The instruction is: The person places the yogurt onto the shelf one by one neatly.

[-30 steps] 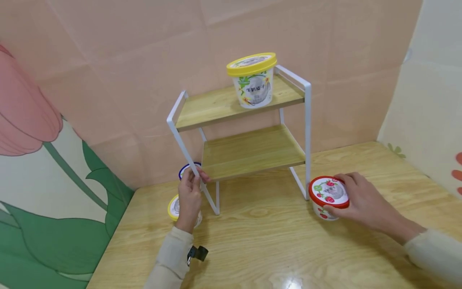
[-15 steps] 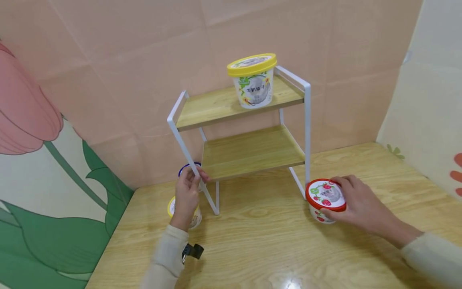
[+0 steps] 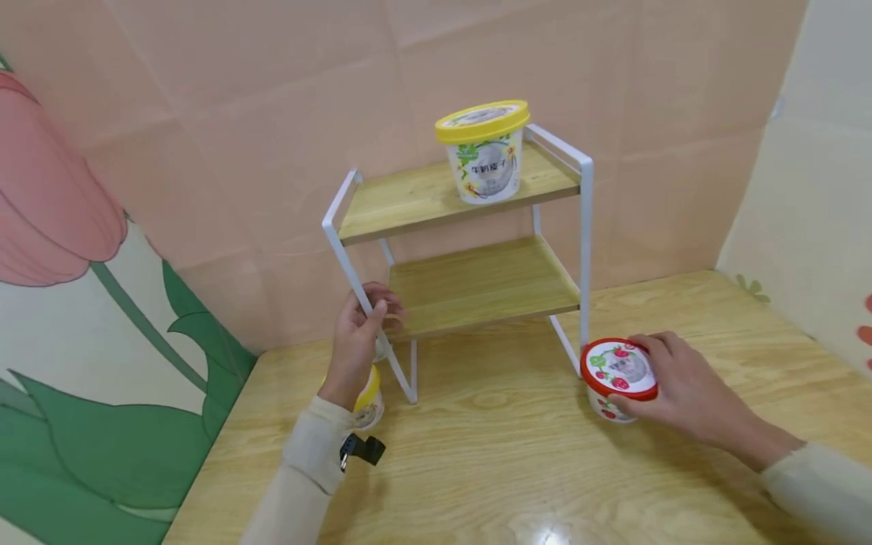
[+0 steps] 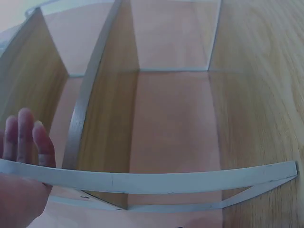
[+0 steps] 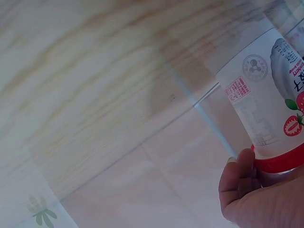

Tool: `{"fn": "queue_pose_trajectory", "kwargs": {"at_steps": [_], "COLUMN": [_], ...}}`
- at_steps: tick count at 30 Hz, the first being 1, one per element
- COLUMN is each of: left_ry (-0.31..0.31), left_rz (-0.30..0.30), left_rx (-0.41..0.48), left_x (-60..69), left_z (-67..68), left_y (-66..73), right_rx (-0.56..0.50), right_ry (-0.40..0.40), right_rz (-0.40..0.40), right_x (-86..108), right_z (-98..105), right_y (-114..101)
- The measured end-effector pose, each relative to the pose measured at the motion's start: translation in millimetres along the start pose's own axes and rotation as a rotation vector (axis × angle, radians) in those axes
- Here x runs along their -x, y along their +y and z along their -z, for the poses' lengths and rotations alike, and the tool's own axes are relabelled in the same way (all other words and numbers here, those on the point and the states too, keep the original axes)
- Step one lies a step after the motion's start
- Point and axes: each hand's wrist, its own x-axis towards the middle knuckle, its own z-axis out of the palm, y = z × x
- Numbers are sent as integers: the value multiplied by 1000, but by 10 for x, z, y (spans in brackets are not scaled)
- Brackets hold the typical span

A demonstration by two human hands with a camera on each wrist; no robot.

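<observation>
My right hand (image 3: 681, 390) grips a white tub with a red, strawberry-printed lid (image 3: 620, 369), thumb in front and fingers behind. The tub stands upright on the table beside the rack's right front leg. In the right wrist view its printed side (image 5: 266, 99) shows above my fingers (image 5: 237, 175). My left hand (image 3: 357, 333) is at the left front post of a two-tier rack (image 3: 477, 288), with its fingers (image 4: 24, 135) fairly straight beyond the white bar. A yellow-lidded tub (image 3: 485, 159) stands on the top shelf. Another yellow-lidded tub (image 3: 369, 401) is partly hidden behind my left wrist.
The wooden table (image 3: 490, 454) runs back to a pink cloth backdrop (image 3: 272, 151). On the left hangs a panel printed with a tulip (image 3: 54, 197). A pale wall (image 3: 817, 189) borders the right side. A further tub (image 3: 383, 350) is mostly hidden behind my left hand.
My left hand has shifted slightly up at the post, and its fingers have loosened and spread. The red-lidded tub has slid slightly toward me, beside the right leg, with my right hand gripping it.
</observation>
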Motion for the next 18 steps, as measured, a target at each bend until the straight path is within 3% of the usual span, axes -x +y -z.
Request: {"fn": "queue_pose_trajectory", "kwargs": {"at_steps": [5,12,18], "left_ry": [-31,-67,-46], "left_rz": [63,43,41], "left_rx": [-10,-56,-102], "left_x": [-29,1,22], "left_z": [4,22,61], "left_y": [-87,-191,-251], "right_rx": [-13,-13,-20], "right_ry": [13,8,-2], "right_rz": [4,-3,-10], "right_x": [0,6,12], "right_z": [-4,12,3], "right_y": [-8,-3,-2]}}
